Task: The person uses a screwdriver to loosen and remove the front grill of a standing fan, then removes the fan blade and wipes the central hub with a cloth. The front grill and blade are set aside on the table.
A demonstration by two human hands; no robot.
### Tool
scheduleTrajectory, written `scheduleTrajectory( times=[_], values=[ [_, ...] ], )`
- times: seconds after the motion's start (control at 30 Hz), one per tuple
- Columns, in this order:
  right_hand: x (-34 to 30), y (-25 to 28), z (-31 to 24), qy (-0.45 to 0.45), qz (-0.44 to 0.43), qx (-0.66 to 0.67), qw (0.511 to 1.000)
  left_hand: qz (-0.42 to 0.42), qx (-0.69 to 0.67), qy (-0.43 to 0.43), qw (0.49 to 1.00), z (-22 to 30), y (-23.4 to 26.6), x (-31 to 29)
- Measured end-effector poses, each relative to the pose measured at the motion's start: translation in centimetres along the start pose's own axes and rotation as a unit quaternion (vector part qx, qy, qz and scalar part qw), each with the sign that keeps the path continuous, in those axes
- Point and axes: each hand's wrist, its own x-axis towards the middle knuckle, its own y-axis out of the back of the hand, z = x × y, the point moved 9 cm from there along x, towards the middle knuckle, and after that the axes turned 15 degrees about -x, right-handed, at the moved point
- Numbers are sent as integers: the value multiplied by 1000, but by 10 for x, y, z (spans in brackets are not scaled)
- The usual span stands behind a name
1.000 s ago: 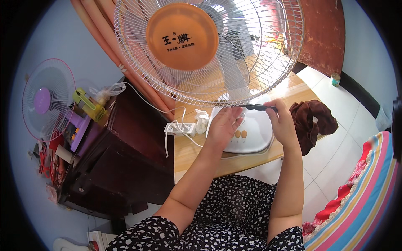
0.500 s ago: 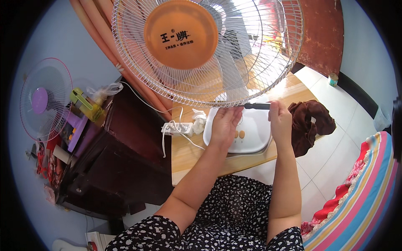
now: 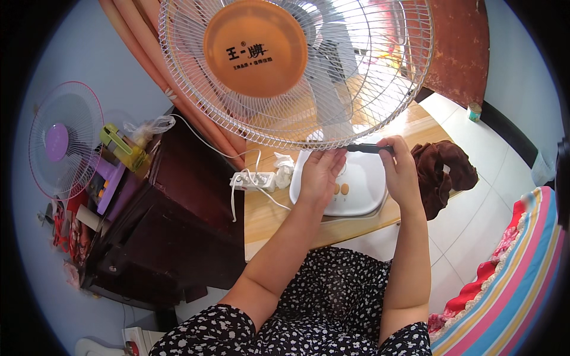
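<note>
Head view, starting at the right hand (image 3: 401, 168): thumb and fingers are clamped on one end of a slim, straight, black rod-like tool (image 3: 367, 148), held about level right at the bottom rim of a big round silver-wire fan cage (image 3: 365, 77). Left hand (image 3: 322, 170) is up against that same rim near the tool's other end, fingers bunched together; honestly can't tell if they're pinching anything. Cage has a flat round orange disc (image 3: 255, 48) in the middle. Just below the hands is a rounded white plastic base (image 3: 363, 178) with tan oval buttons, sitting on a light wooden table (image 3: 267, 219). Left of it there's a white power strip (image 3: 252, 181), and to the right a crumpled dark brown cloth (image 3: 442, 172). Further left, a dark reddish-brown wooden cabinet (image 3: 193, 204).
</note>
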Motion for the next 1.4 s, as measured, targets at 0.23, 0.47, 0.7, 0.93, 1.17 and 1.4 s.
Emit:
scheduleTrajectory(
  times=[0.23, 0.47, 0.7, 0.93, 1.17, 1.4],
  values=[
    [-9, -21, 35, -172, -59, 10, 983, -4, 2, -18, 1000, 1, 1, 2],
    [-7, -24, 27, -116, -58, 43, 991, 4, 9, -19, 1000, 3, 3, 1],
    [-10, -18, 17, -87, -71, 59, 992, 4, 23, 4, 1000, 0, 1, 1],
    [-10, -16, 14, -48, -48, 80, 994, 19, 17, 18, 1000, -3, -3, -1],
    [-11, -25, 35, -187, -81, 9, 979, 14, 23, 7, 1000, -4, -1, -1],
    [-7, -11, 7, -91, -39, 34, 994, 17, 24, 14, 999, -1, -6, -4]
  ],
)
